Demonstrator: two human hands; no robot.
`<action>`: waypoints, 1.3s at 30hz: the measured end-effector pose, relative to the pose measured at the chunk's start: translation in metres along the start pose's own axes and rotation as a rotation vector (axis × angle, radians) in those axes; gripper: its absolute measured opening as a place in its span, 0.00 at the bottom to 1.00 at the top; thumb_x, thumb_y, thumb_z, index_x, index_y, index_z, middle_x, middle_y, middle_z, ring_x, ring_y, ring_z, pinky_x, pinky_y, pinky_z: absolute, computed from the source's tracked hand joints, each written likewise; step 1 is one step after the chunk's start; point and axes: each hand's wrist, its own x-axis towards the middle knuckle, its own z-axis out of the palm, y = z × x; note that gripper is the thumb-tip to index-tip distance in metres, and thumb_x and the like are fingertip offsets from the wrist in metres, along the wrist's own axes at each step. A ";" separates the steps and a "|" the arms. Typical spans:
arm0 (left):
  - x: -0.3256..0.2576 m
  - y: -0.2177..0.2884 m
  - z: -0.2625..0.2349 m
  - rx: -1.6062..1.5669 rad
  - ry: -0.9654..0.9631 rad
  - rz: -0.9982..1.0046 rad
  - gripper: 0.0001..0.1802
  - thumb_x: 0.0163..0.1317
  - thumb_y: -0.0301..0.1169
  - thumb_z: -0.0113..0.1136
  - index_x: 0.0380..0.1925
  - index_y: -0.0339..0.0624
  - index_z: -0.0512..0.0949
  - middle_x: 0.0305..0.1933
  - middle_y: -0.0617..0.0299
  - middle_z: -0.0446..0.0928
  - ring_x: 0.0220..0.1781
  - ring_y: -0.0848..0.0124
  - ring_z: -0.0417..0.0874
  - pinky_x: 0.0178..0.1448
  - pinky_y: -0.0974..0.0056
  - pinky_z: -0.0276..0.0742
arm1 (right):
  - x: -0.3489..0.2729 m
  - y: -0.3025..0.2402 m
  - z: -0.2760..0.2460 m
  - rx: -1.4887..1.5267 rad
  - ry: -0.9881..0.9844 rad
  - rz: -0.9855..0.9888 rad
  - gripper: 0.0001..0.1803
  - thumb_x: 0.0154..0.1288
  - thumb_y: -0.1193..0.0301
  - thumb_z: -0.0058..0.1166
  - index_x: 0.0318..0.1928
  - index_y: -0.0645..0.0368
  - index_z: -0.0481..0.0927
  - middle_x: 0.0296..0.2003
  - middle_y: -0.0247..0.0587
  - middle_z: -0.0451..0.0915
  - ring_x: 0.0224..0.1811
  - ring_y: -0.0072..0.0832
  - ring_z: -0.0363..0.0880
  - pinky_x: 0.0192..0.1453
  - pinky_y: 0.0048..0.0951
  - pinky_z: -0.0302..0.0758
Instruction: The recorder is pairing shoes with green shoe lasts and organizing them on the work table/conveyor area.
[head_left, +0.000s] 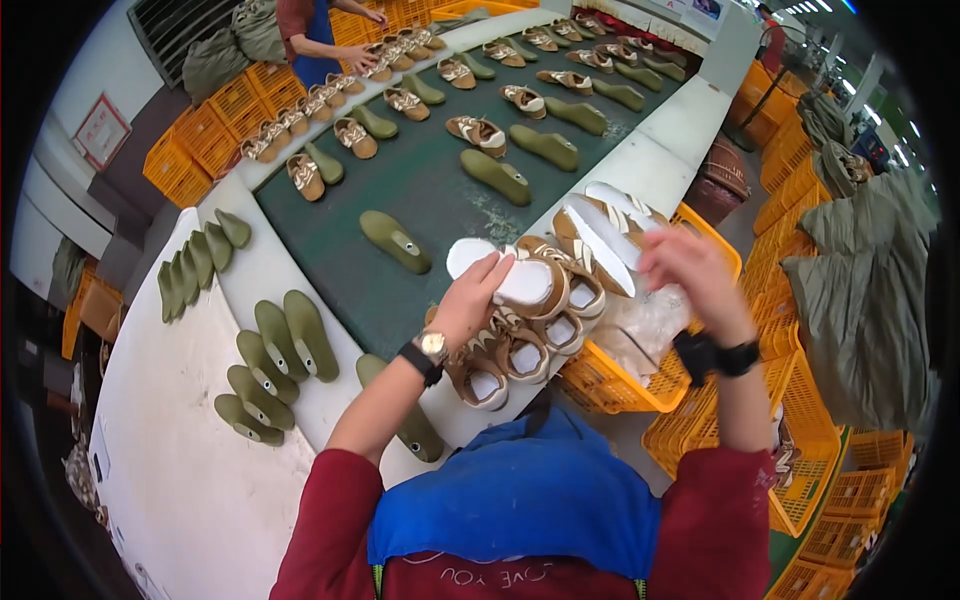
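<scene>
My left hand (468,300), with a watch on its wrist, is closed around a tan-and-white shoe (535,287) whose white underside or lining faces up. Below it, several tan shoes with white laces (525,357) stand packed together at the belt's near edge. My right hand (695,275) is slightly blurred in the air above a yellow crate, its fingers loosely bent and apart with nothing visible in them. Just left of its fingers, more tan shoes (590,245) lean on their sides, white soles showing.
A green belt (350,240) carries rows of shoes and green shoe lasts (395,240). More lasts (262,345) line the white table at left. The yellow crate (620,390) holds clear plastic. Stacked crates (775,400) stand at right. A co-worker's hand (360,57) reaches shoes across the belt.
</scene>
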 end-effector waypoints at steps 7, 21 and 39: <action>-0.011 0.093 -0.002 -1.411 0.060 -0.641 0.25 0.67 0.31 0.48 0.63 0.37 0.62 0.65 0.48 0.64 0.65 0.57 0.68 0.66 0.59 0.66 | -0.026 0.108 0.109 0.749 -0.104 0.108 0.35 0.62 0.77 0.45 0.70 0.57 0.53 0.66 0.42 0.59 0.69 0.28 0.55 0.71 0.32 0.56; -0.032 0.130 -0.080 -0.640 0.088 -0.478 0.56 0.48 0.23 0.68 0.70 0.40 0.38 0.66 0.47 0.57 0.66 0.60 0.65 0.66 0.59 0.65 | -0.008 0.063 0.143 -0.463 0.234 -0.613 0.29 0.56 0.81 0.47 0.61 0.55 0.69 0.58 0.57 0.63 0.55 0.49 0.71 0.55 0.36 0.73; -0.050 0.129 -0.091 0.236 0.407 -0.230 0.34 0.42 0.26 0.71 0.52 0.37 0.69 0.52 0.48 0.67 0.51 0.54 0.73 0.51 0.58 0.73 | -0.013 0.060 0.159 -0.512 0.249 -0.680 0.21 0.48 0.81 0.53 0.47 0.64 0.75 0.35 0.46 0.75 0.34 0.40 0.78 0.38 0.34 0.76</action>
